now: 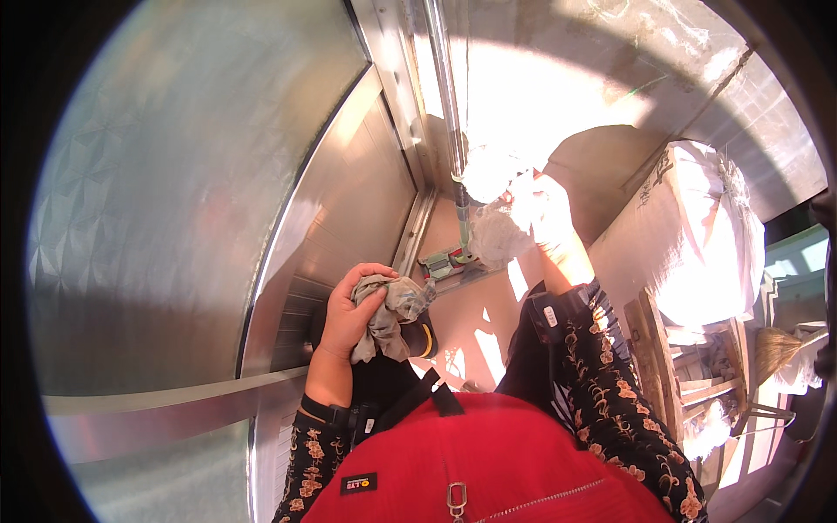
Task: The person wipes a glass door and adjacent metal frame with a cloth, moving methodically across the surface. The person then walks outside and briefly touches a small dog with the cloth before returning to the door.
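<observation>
In my left hand (343,309) is a crumpled grey cloth (384,322), its loose end hanging below my fingers. My right hand (551,218) reaches farther forward into strong sunlight, fingers closed on a bunched white cloth (499,234). Glare washes out part of that cloth and my fingertips. Right beside the white cloth stands a shiny metal mop pole (447,96), partly covered by it; I cannot tell whether they touch. At its foot is a green and grey mop head (445,261) on the floor.
A metal-framed door with patterned glass (174,200) fills the left side. To the right, a large white sack (697,235) sits by a wooden frame (649,349). A straw broom (776,350) lies farther right. A sunlit wall (540,78) rises ahead.
</observation>
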A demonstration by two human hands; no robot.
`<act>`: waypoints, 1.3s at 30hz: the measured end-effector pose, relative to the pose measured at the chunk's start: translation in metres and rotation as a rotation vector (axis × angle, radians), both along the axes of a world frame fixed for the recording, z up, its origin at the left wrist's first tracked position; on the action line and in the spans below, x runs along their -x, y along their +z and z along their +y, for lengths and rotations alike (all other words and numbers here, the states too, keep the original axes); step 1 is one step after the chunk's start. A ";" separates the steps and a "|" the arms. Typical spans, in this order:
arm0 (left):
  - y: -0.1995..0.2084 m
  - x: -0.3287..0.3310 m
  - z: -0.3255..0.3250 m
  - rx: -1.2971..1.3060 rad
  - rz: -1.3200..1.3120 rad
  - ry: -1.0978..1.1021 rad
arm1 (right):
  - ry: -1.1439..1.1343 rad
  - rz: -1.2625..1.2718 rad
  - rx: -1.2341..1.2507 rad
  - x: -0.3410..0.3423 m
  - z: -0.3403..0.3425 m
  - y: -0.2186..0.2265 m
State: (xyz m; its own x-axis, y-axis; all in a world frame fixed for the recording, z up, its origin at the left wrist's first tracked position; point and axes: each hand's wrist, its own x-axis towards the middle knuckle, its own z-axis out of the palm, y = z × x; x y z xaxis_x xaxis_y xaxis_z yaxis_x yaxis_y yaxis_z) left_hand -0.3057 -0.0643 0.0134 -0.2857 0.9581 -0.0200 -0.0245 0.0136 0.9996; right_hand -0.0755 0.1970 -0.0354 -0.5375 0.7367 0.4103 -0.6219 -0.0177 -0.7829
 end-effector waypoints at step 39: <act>0.003 0.001 -0.001 -0.036 0.038 -0.097 | 0.166 -0.109 0.568 0.018 0.001 0.013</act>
State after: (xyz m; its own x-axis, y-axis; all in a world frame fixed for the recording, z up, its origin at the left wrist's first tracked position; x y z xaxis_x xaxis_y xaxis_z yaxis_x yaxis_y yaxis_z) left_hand -0.3070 -0.0652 0.0161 -0.1914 0.9812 0.0240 0.0136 -0.0218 0.9997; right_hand -0.0932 0.1975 -0.0226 -0.6811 0.7270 -0.0872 -0.4917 -0.5423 -0.6813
